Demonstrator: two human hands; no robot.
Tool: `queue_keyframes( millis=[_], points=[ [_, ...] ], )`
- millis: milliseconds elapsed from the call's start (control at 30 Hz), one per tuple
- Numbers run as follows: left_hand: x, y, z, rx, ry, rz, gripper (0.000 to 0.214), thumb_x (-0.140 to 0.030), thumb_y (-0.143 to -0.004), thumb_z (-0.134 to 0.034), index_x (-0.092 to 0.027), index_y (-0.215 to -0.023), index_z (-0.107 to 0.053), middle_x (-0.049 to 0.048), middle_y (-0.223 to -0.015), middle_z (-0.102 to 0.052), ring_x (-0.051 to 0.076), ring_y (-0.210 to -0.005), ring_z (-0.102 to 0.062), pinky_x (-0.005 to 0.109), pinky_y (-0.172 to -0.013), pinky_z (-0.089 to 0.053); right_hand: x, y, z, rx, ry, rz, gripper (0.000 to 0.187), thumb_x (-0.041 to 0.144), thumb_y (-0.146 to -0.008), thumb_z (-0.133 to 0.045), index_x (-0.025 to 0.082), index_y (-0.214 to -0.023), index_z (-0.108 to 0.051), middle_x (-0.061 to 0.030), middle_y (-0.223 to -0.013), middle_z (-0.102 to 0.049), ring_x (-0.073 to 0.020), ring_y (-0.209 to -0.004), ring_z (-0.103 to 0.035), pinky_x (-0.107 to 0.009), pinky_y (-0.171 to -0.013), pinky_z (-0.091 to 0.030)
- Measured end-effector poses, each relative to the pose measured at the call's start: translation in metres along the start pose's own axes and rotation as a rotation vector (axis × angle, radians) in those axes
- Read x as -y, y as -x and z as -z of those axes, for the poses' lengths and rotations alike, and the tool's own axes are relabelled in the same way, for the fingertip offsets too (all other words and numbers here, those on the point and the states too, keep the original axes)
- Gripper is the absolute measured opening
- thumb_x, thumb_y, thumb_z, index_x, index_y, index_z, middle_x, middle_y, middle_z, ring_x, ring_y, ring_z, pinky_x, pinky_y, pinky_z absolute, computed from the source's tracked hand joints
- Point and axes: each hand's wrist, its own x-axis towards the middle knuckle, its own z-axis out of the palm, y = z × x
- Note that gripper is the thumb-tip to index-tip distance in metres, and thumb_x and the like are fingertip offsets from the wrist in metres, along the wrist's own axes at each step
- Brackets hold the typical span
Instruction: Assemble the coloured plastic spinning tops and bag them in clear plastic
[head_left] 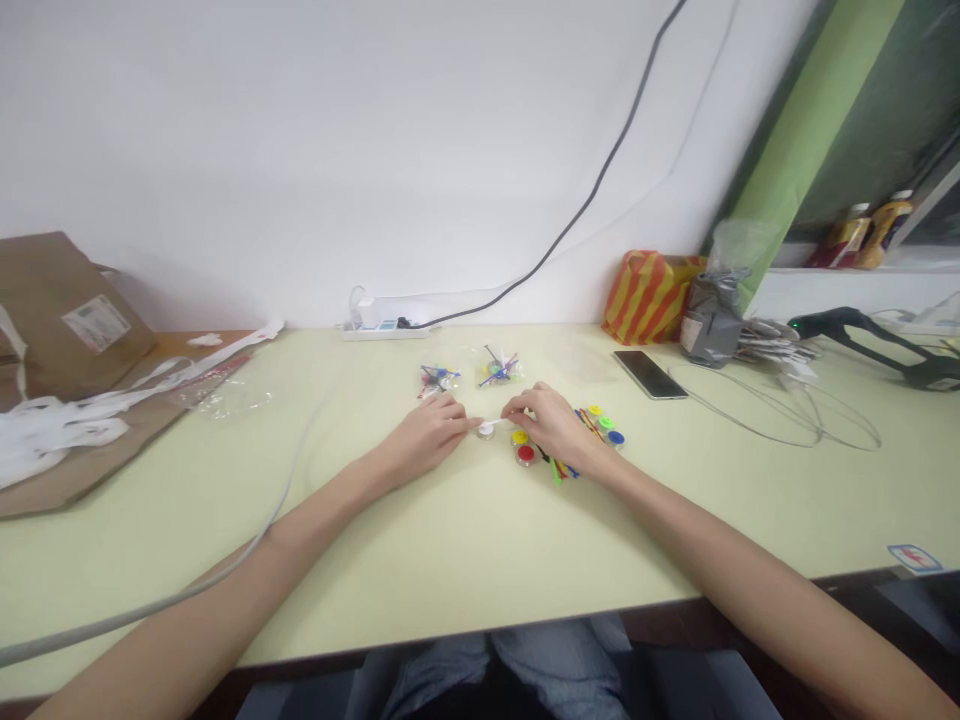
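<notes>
Close together near the middle of the table [360, 580], both of my hands have their fingertips pinched on a thin white stick [494, 422]. My left hand [431, 440] has its left end, and my right hand [553, 428] has the other. Just under the stick is a small round white-topped piece [486, 432]; I cannot make out whether they touch. Similar pieces with a yellow top [520, 438] and a red top [526, 455] lie beside my right hand. Coloured sticks [559, 470] lie partly hidden beneath that hand, with a blue-topped piece [616, 438] on its far side.
Two clear bags of coloured sticks [439, 380] lie beyond my hands. A phone [650, 375], a cable [795, 440] and a striped bag [649, 295] are to the right. Brown paper packaging [67, 300] fills the left. A power strip [386, 330] sits against the wall.
</notes>
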Motion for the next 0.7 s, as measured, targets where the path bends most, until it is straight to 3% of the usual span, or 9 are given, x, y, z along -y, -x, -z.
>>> queue_keyframes(
  millis=[333, 600, 700],
  points=[
    [-0.008, -0.005, 0.005, 0.082, -0.253, -0.077, 0.032, -0.011, -0.101, -0.040, -0.019, -0.123, -0.062, 0.0095, -0.094, -0.062, 0.027, -0.094, -0.052, 0.040, -0.081, -0.038, -0.004, -0.002, -0.004, 0.030, 0.047, 0.008, 0.023, 0.012, -0.095, -0.054, 0.020, -0.093, -0.076, -0.0073, -0.086, -0.071, -0.0238, -0.091, -0.055, -0.033, -0.080, -0.041],
    [-0.020, -0.013, 0.007, 0.112, -0.432, -0.166, 0.020, -0.004, -0.094, -0.049, -0.016, -0.100, -0.064, 0.0108, -0.089, -0.060, 0.029, -0.093, -0.054, 0.042, -0.084, -0.038, -0.004, -0.004, -0.009, 0.066, 0.175, 0.090, 0.026, 0.009, -0.093, -0.055, 0.019, -0.090, -0.079, -0.0096, -0.084, -0.070, -0.0245, -0.091, -0.054, -0.033, -0.080, -0.042],
    [-0.032, -0.013, 0.015, 0.078, -0.444, -0.143, 0.024, -0.004, -0.095, -0.048, -0.015, -0.108, -0.063, 0.0116, -0.096, -0.063, 0.029, -0.097, -0.056, 0.042, -0.087, -0.041, 0.002, -0.007, -0.006, 0.093, 0.191, 0.086, 0.026, 0.009, -0.093, -0.056, 0.019, -0.093, -0.079, -0.0093, -0.087, -0.071, -0.0241, -0.093, -0.056, -0.034, -0.085, -0.043]
  ],
)
